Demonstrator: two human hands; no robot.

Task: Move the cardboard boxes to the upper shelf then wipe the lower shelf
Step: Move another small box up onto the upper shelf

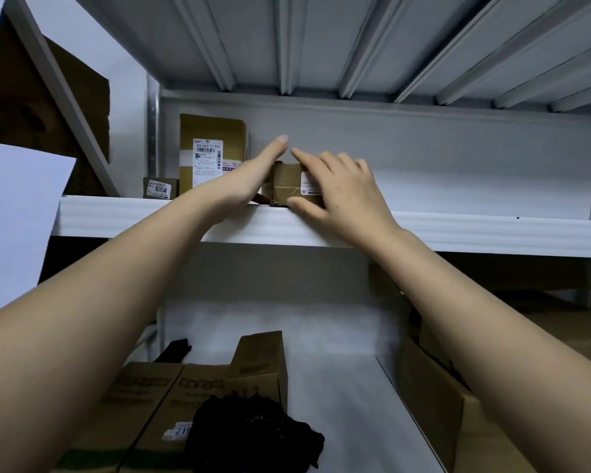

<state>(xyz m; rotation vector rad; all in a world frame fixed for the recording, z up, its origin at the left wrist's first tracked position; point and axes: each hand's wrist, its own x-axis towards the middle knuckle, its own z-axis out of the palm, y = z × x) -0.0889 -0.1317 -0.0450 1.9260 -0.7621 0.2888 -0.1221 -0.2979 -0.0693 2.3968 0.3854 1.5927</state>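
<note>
Two bare forearms are filling the foreground, both reaching up to the upper shelf [458, 233]. Below them the lower shelf [338, 387] is carrying cardboard boxes: 3 grouped at left [171, 404], w/ a black cloth [253, 435] lying on their front edge, and at least 2 more at right [437, 401], partly hidden by the right arm. Another dark item is sitting behind the left group, too dim to identify.

On the upper shelf 3 boxes are standing. A tall box [212, 151] w/ a white shipping label is standing upright at back left; a tiny box marked 1004 [160, 188] is sitting just beside it, further left. The small box [287, 182] is resting at the shelf's front lip, between both hands. The left hand [253, 175] is pressing flat against its left side, fingers straight, pointing up and back. The right hand [338, 189] is lying over its top and right side, fingers spread and lightly bent, thumb touching the front face near the bottom edge.
</note>
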